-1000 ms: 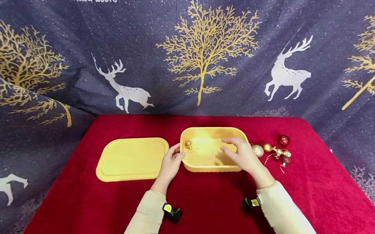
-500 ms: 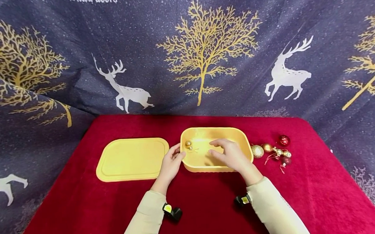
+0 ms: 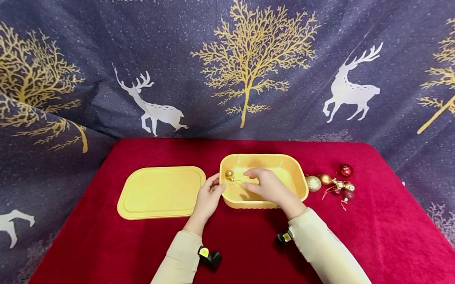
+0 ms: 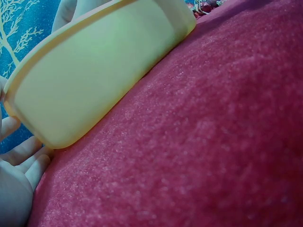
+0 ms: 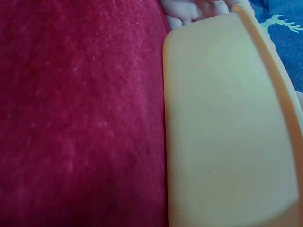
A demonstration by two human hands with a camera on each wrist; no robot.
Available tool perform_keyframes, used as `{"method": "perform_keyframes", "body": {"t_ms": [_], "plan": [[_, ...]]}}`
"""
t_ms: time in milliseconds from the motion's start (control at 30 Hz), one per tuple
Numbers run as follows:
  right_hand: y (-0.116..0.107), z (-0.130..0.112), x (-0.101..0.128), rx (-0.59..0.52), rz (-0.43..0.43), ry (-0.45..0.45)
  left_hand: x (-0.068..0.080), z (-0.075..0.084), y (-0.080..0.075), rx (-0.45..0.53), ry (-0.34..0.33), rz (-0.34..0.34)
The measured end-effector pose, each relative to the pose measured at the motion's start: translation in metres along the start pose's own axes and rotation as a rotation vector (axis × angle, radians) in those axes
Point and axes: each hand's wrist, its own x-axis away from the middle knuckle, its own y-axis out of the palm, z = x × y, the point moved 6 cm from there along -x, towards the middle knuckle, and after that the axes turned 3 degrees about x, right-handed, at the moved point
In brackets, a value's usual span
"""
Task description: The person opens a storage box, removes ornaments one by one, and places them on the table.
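A yellow plastic box [image 3: 292,177] stands without its lid in the middle of the table in the head view. My left hand [image 3: 207,198] holds its left end, thumb at the rim and fingers along the outer wall. Inside, near that end, lie a small gold bauble [image 3: 229,173] and a second small shiny piece [image 3: 232,179] with a thread. Over the box's interior is my right hand [image 3: 268,186], thumb and fingers apart, pointing left toward the bauble with nothing visible between them. Both wrist views show mostly the box's outer side wall [image 4: 104,66].
The flat yellow lid [image 3: 161,192] lies left of the box on the red cloth [image 3: 246,250]. To the right are a glittery gold bauble [image 3: 313,183], a red bauble [image 3: 346,170] and several smaller ornaments [image 3: 338,185]. A dark blue curtain [image 3: 193,18] hangs behind the table.
My right hand has moved left through the box, from near its right end to past the middle. The left hand and the box have stayed in place.
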Motion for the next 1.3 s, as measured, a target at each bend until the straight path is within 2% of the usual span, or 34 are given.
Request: {"method": "perform_keyframes", "body": {"t_ms": [133, 233, 300, 367, 467, 633, 833, 1067, 1300], "plan": [[0.007, -0.003, -0.006, 0.030, -0.054, 0.011, 0.000, 0.000, 0.000, 0.004, 0.008, -0.002], [0.011, -0.006, -0.010, 0.070, -0.086, 0.000, 0.006, 0.011, 0.000, 0.008, -0.003, -0.019], [0.014, -0.007, -0.012, 0.111, -0.093, -0.013, 0.006, 0.012, 0.000, 0.017, -0.005, -0.024], [0.016, -0.009, -0.014, 0.149, -0.096, -0.020, 0.006, 0.011, 0.000, 0.016, -0.009, -0.023], [0.020, -0.011, -0.017, 0.218, -0.103, -0.024, 0.000, 0.000, 0.000, 0.011, 0.014, -0.006], [0.023, -0.013, -0.021, 0.286, -0.117, 0.005, -0.001, -0.001, -0.001, 0.013, 0.014, -0.004], [0.024, -0.012, -0.024, 0.295, -0.091, 0.028, -0.002, -0.003, -0.001, 0.023, 0.007, -0.014], [0.020, -0.014, -0.023, 0.297, -0.050, 0.027, -0.002, -0.003, -0.001, 0.006, 0.012, 0.005], [0.013, -0.011, -0.019, 0.204, 0.022, 0.043, -0.002, -0.002, -0.001, -0.003, 0.016, -0.001]]}}
